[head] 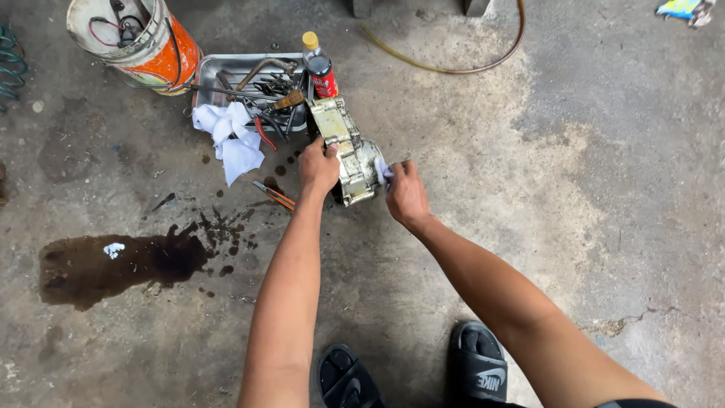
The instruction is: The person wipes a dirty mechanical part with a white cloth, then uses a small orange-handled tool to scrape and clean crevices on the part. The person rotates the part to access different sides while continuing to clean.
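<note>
A pale, grimy metal engine casing (346, 147) stands on edge on the concrete floor. My left hand (318, 165) grips its left side and steadies it. My right hand (405, 193) presses a small white cloth (382, 171) against the casing's right side. Both forearms reach forward from the bottom of the view.
A metal tray (219, 69) full of hand tools sits behind the casing, with a white rag (230, 140) beside it and a red-labelled bottle (320, 68) at its right. A white and orange bucket (140, 38) stands far left. A dark oil puddle (113, 264) spreads left. A yellow hose (453, 68) curves behind. My black sandals (476, 363) are below.
</note>
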